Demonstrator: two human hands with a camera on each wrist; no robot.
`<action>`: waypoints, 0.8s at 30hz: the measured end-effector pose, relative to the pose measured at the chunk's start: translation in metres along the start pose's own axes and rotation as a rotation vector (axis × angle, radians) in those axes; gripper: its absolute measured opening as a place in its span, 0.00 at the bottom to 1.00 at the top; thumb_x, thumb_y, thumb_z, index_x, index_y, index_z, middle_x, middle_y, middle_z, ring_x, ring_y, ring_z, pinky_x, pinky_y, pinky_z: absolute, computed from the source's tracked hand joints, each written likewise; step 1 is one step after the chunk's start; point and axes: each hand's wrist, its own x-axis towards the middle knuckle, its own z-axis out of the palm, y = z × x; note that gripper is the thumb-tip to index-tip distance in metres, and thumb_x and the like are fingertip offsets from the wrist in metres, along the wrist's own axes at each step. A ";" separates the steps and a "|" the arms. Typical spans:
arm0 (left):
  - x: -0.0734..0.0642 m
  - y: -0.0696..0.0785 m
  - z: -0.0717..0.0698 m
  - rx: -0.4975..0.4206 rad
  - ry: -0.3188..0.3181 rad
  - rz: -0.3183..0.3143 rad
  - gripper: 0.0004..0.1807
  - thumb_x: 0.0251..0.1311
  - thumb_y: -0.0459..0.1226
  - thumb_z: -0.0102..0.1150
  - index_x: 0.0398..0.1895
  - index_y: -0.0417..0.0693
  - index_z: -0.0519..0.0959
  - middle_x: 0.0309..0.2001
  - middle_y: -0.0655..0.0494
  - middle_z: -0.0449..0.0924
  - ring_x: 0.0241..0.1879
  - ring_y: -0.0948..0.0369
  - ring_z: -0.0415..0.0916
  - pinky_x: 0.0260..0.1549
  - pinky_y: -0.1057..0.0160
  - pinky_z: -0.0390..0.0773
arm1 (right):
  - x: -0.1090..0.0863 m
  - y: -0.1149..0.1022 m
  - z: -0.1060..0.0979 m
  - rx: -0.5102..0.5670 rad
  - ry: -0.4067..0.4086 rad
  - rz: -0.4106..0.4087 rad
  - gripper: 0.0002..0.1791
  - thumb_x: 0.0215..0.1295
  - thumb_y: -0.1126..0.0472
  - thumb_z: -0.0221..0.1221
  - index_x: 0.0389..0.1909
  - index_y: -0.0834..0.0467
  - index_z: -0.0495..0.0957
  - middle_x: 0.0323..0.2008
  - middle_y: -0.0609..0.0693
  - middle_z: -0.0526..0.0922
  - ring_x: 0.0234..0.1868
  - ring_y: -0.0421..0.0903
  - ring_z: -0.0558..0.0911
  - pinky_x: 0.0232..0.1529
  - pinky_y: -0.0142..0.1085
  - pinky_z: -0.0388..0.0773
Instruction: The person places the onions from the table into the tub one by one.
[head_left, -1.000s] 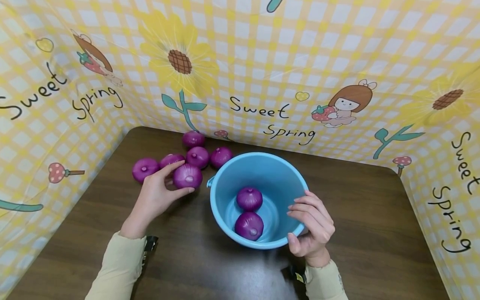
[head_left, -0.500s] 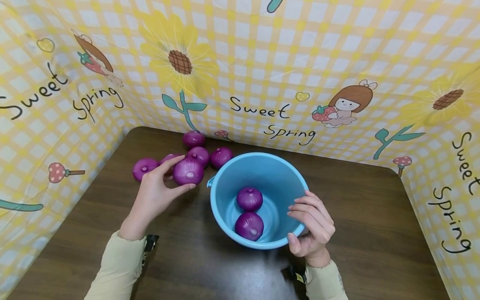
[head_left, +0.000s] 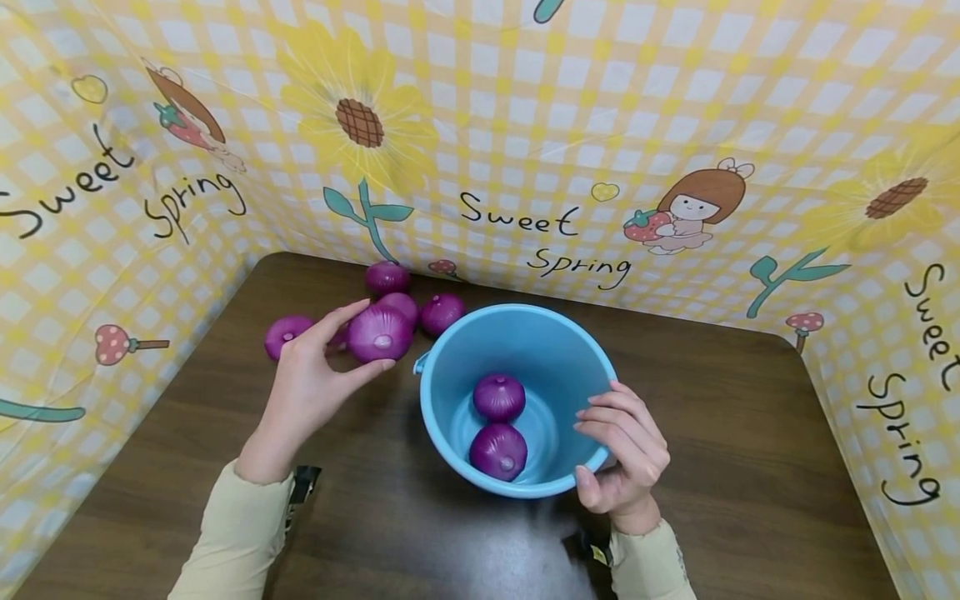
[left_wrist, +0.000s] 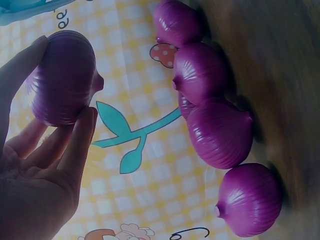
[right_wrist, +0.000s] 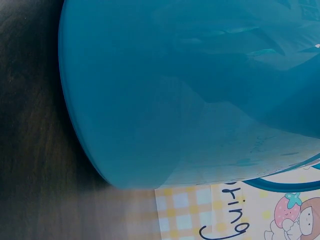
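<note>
My left hand pinches a purple onion between thumb and fingers, left of the blue bucket. In the left wrist view this onion is held apart from the row of other onions. My right hand holds the bucket's right rim, thumb outside and fingers reaching over the edge. Two purple onions lie inside the bucket, one onion behind the other onion. The right wrist view is mostly filled by the bucket's outer wall; the hand itself is out of that view.
Several more onions sit on the dark wooden table at the back left, among them a leftmost onion and one onion close to the bucket. A yellow checked cloth hangs around the table's back and sides. The bucket's handle joint sticks out left.
My left hand has raised its onion and brought it slightly away from the table, up and a little right. My right hand and the bucket have stayed put.
</note>
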 end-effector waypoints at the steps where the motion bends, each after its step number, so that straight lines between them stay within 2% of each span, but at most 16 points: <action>1: 0.000 0.001 0.000 -0.001 0.001 0.000 0.41 0.47 0.40 0.83 0.67 0.50 0.77 0.61 0.48 0.80 0.50 0.50 0.83 0.48 0.47 0.82 | 0.000 0.000 0.000 -0.001 -0.001 -0.001 0.32 0.64 0.43 0.57 0.12 0.66 0.78 0.16 0.60 0.80 0.20 0.60 0.79 0.53 0.48 0.82; 7: 0.001 0.006 -0.001 -0.001 0.009 0.005 0.42 0.46 0.39 0.84 0.68 0.49 0.76 0.61 0.49 0.80 0.51 0.52 0.82 0.49 0.50 0.82 | 0.000 0.000 0.000 0.001 -0.005 0.001 0.32 0.64 0.43 0.57 0.12 0.66 0.78 0.16 0.59 0.80 0.20 0.60 0.79 0.53 0.49 0.82; 19: 0.004 0.015 -0.002 0.005 0.041 0.053 0.43 0.45 0.38 0.84 0.69 0.52 0.76 0.61 0.52 0.79 0.49 0.54 0.82 0.49 0.53 0.82 | -0.001 0.001 -0.001 0.002 0.006 -0.007 0.32 0.63 0.43 0.58 0.12 0.66 0.78 0.16 0.60 0.80 0.21 0.60 0.78 0.52 0.49 0.82; 24: 0.005 0.016 -0.003 0.012 0.075 0.078 0.44 0.44 0.38 0.84 0.69 0.54 0.76 0.61 0.54 0.80 0.47 0.55 0.82 0.49 0.66 0.80 | -0.003 0.003 -0.002 0.013 0.004 -0.016 0.31 0.63 0.43 0.59 0.12 0.66 0.78 0.17 0.59 0.81 0.21 0.60 0.79 0.51 0.51 0.82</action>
